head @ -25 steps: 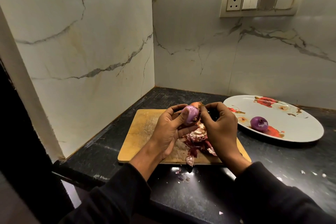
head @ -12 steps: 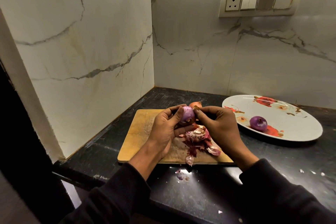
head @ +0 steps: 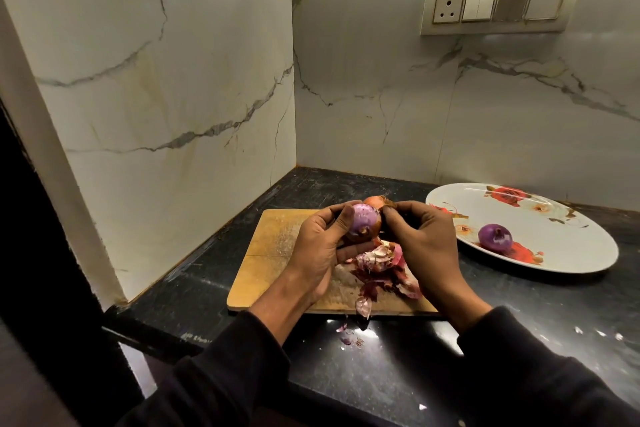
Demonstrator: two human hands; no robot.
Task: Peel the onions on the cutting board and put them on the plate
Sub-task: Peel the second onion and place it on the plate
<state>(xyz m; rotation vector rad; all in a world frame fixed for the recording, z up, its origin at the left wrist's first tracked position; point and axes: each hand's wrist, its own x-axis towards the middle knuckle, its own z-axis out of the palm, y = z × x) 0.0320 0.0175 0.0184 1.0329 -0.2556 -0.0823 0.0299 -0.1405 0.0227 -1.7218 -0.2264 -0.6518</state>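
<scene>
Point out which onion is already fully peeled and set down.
The purple onion lying alone on the flowered plate. The one in the left hand still carries brown skin; another unpeeled orange-brown onion sits behind the hands.

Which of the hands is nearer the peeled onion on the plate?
Right. The right hand is just left of the plate holding the peeled onion; the left hand, gripping another onion, is farther left over the cutting board.

Probably a home kitchen: marble-look wall tiles [head: 173, 80], a wall switch panel [head: 498, 5], a dark stone desk [head: 381, 374], a wooden cutting board [head: 273, 246] and a flowered plate [head: 561, 239].
</scene>
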